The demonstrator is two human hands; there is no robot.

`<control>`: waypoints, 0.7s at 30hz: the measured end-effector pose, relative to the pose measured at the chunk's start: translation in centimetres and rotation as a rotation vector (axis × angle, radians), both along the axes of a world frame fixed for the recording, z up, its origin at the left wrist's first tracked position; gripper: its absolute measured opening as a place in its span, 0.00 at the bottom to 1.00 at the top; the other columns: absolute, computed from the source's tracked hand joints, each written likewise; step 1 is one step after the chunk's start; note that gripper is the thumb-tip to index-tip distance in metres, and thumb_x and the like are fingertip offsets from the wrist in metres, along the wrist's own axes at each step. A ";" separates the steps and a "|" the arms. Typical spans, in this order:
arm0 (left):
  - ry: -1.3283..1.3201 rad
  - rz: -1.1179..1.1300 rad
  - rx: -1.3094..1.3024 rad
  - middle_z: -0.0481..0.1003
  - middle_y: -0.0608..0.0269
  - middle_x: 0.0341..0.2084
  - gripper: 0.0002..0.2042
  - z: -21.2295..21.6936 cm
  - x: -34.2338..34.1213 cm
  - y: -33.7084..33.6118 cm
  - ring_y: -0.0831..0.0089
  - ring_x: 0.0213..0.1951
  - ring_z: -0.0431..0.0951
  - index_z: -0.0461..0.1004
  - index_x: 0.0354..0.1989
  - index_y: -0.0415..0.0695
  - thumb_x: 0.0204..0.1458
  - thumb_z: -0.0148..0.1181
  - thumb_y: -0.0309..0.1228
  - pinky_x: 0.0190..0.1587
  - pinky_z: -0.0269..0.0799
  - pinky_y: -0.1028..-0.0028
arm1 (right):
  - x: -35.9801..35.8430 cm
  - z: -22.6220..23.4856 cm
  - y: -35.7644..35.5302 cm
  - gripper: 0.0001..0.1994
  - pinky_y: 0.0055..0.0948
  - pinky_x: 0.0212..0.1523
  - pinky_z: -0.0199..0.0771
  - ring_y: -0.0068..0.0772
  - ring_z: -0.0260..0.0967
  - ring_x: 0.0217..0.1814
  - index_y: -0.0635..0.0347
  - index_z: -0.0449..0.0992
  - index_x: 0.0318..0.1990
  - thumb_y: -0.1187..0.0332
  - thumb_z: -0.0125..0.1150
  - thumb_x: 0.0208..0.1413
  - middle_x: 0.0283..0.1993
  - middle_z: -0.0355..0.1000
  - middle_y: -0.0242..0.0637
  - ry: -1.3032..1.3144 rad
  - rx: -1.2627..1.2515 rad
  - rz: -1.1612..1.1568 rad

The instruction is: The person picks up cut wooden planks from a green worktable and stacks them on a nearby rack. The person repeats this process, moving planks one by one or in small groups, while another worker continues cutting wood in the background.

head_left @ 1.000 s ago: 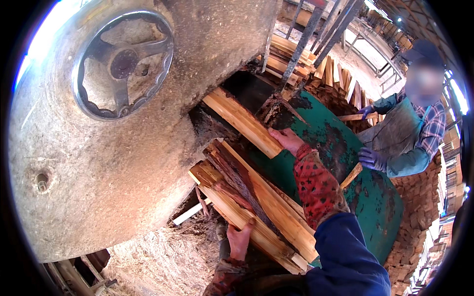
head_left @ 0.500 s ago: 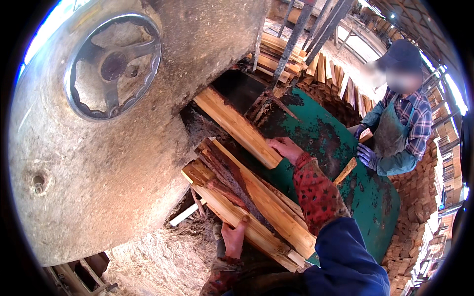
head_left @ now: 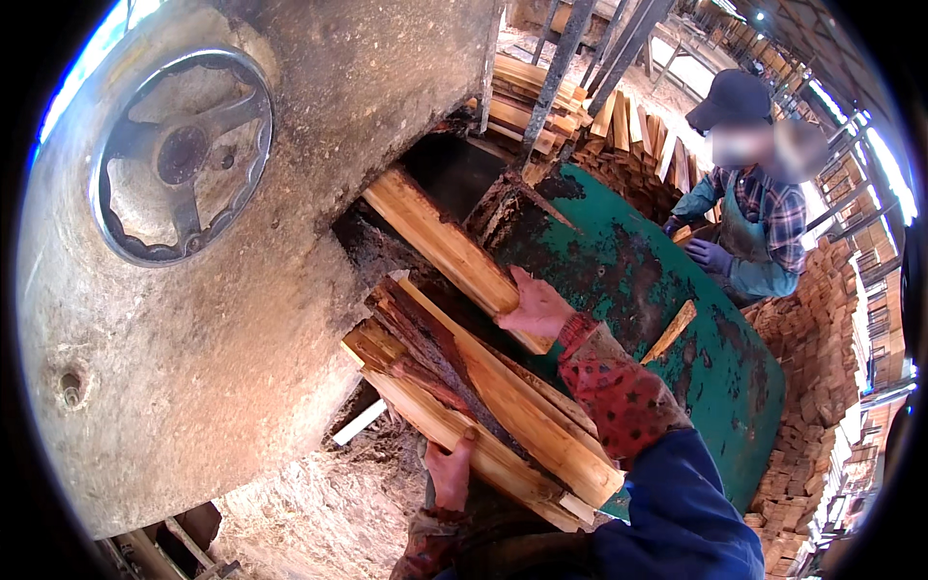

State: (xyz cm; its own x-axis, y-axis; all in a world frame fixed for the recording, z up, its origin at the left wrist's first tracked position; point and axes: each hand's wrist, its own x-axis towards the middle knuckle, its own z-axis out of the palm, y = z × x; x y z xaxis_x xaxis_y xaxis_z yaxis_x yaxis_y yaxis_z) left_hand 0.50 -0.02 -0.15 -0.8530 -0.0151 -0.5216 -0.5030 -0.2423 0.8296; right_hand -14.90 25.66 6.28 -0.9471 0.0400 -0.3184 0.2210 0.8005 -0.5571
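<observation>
1. Board [head_left: 440, 242], beside the left edge of the green table [head_left: 749, 387], has its far end at the rim of the dusty housing [head_left: 280, 319], left of that table. If this end catches there, the board could twist or jerk.

2. The right hand [head_left: 536, 307] lies bare over the board's near end, by the table's left edge; I cannot tell whether its fingers close underneath. If they only press, a jolt could slip the wood free, and the rough edge could splinter the skin.

3. The left hand [head_left: 450, 474] grasps the outer side of the slab bundle [head_left: 551, 416], lower left of the table, thumb on top, the other fingers partly hidden. Uneven pieces held from 1 side could slide apart.

4. The bark strip [head_left: 425, 338] among those slabs, left of the table, looks loose and could drop if the bundle tilts.

5. A loose stick [head_left: 670, 332] lies on the table near the red sleeve [head_left: 623, 391]. A sideways sweep could snag it or knock it toward the co-worker's gloved hand [head_left: 711, 257], just past the table's far right edge.
</observation>
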 end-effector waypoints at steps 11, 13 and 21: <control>-0.065 -0.070 -0.067 0.75 0.57 0.44 0.28 -0.4 0.3 -0.8 0.70 0.43 0.74 0.69 0.52 0.32 0.44 0.72 0.34 0.48 0.70 0.71 | 2.9 9.7 12.0 0.31 0.44 0.50 0.70 0.57 0.68 0.52 0.61 0.68 0.52 0.58 0.66 0.37 0.48 0.71 0.52 0.237 0.453 0.041; -0.056 -0.051 -0.074 0.75 0.56 0.43 0.27 1.0 -0.1 0.3 0.69 0.43 0.74 0.69 0.51 0.31 0.44 0.70 0.33 0.48 0.70 0.71 | 8.4 4.2 13.8 0.39 0.49 0.57 0.64 0.58 0.59 0.61 0.59 0.64 0.59 0.56 0.70 0.37 0.56 0.64 0.54 0.400 0.583 0.067; 0.003 -0.040 -0.012 0.74 0.61 0.41 0.22 0.9 0.0 0.1 0.72 0.40 0.72 0.69 0.50 0.33 0.50 0.66 0.32 0.47 0.68 0.73 | 12.1 2.9 12.5 0.31 0.44 0.57 0.64 0.52 0.61 0.60 0.64 0.69 0.56 0.54 0.67 0.47 0.56 0.64 0.48 0.345 0.326 -0.131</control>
